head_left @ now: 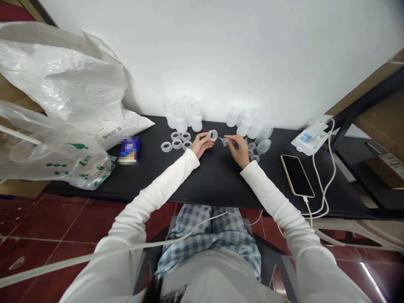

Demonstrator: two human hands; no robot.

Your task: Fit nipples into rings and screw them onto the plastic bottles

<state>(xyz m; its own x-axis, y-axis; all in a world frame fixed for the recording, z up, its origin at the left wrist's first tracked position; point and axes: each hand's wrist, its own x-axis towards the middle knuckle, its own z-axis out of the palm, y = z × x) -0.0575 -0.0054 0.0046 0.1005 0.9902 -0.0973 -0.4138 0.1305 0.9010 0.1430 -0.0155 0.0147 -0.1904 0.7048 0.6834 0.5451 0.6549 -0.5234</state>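
Observation:
My left hand holds a whitish screw ring up over the table, its opening turned to the right. Just to the right, my right hand pinches a clear bottle nipple, a small gap away from the ring. Several loose screw rings lie left of my left hand. Beside my right hand are more clear nipples, partly hidden by it, and clear domed caps. Capped baby bottles stand at the back left; uncapped white bottles stand at the back right.
The black table runs along a white wall. Large plastic bags and a blue packet occupy the left. At right lie a phone on a white cable and a white packet. Another cord crosses my lap.

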